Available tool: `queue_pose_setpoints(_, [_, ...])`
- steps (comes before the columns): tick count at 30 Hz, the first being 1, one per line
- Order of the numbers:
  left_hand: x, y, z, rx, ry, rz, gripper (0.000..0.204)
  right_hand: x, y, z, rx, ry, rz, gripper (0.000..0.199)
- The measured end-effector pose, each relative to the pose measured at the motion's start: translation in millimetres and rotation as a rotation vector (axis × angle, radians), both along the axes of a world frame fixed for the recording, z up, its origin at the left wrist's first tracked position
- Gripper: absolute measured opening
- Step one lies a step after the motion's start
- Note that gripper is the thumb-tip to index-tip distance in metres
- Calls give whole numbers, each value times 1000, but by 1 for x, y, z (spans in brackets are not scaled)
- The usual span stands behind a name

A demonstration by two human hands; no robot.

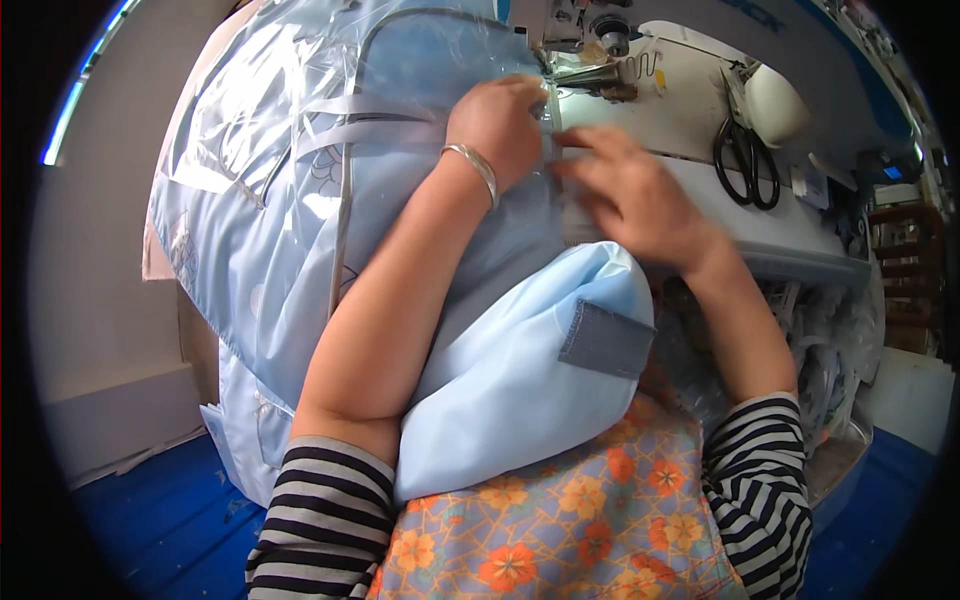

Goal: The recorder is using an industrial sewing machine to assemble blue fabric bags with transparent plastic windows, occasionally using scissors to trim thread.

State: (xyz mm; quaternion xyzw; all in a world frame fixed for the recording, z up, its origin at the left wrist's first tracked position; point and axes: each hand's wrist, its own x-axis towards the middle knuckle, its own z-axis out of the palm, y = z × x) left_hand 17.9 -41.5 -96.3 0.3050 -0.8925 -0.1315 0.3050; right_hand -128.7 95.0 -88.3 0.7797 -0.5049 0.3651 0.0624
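Observation:
A large light blue cloth (490,235) with clear plastic sheeting (240,110) over its upper part lies across the machine bed. My left hand (497,128), a silver bangle at its wrist, is closed on the cloth's right edge just before the needle area. My right hand (640,190) is blurred beside that edge, fingers stretched out and apart; I see nothing held in it. Part of the cloth folds down over my lap, showing a dark grey patch (607,340). A pale ribbon (385,130) runs to my left wrist.
The sewing machine (740,40) stands at the top right, with a metal guide (595,78) by its needle area. Black-handled scissors (745,160) lie on its bed, next to a white rounded object (778,108). Clear plastic (820,385) bunches below the table edge at right.

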Motion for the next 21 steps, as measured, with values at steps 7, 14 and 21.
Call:
queue_pose_setpoints(7, [9, 4, 9, 0, -121, -95, 28, 25, 18, -18, 137, -181, 287, 17])
queue_pose_setpoints(14, [24, 27, 10, -320, -261, -96, 32, 24, 22, -16, 103, -301, 296, 16])
queue_pose_setpoints(21, [28, 25, 0, -292, -156, -83, 31, -103, 66, -12, -101, -45, -831, 26])
